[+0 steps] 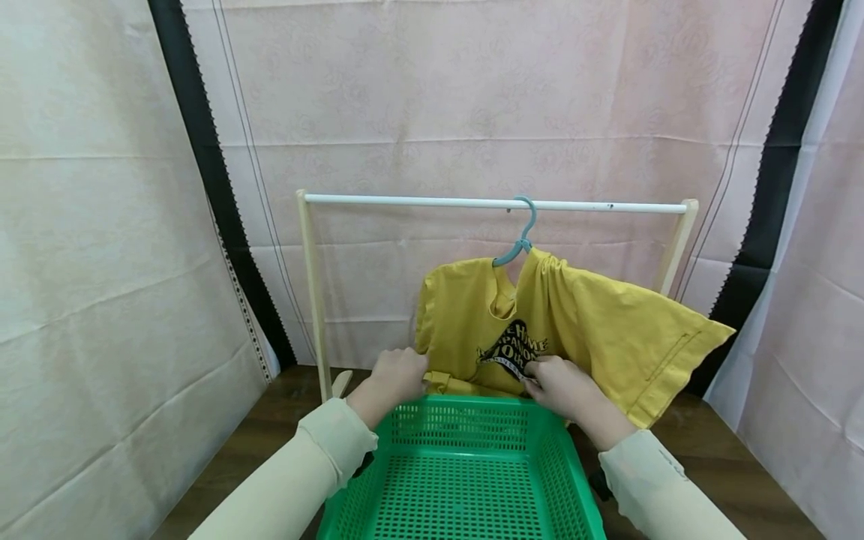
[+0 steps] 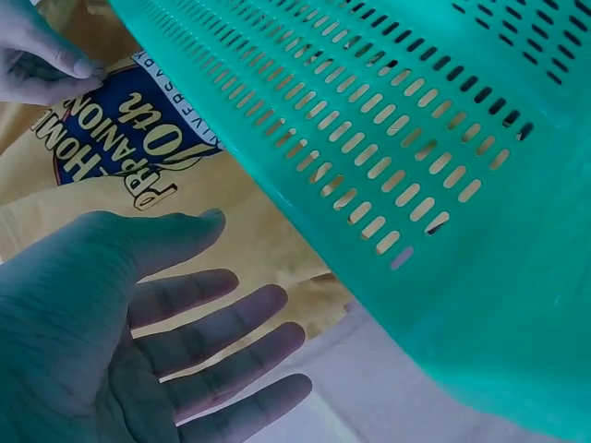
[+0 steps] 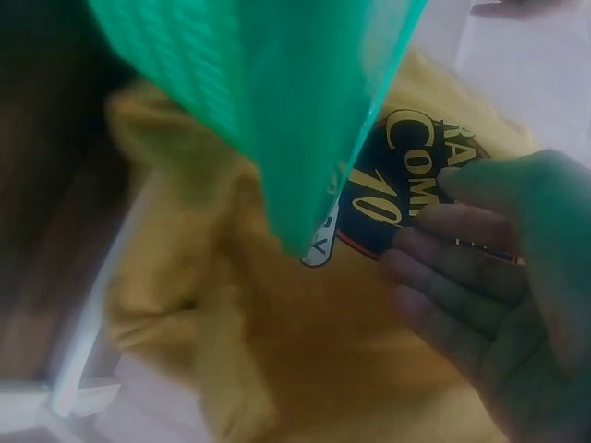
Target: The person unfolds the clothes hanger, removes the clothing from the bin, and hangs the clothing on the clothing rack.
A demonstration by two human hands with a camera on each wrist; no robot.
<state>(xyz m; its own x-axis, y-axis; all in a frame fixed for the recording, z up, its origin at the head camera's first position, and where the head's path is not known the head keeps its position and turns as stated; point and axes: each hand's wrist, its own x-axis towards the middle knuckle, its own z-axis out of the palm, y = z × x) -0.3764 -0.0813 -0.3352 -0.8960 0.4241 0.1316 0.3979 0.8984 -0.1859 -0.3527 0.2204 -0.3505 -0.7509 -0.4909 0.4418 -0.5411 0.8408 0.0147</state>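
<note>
A yellow T-shirt with a dark printed badge hangs from a light blue hanger hooked over the rack's rail. Its right side fans outward, and its lower part passes behind the green basket. My left hand is beside the shirt's lower left part, its fingers spread and apart with nothing between them; the head view shows the same hand from behind. At the printed badge is my right hand, fingers fairly straight and thumb apart, near or touching the cloth; contact is hard to tell.
The green perforated basket stands in front of the shirt, between my forearms. A white rack with a horizontal rail and two side posts stands behind it on a dark wooden table. Pale cloth panels surround the table.
</note>
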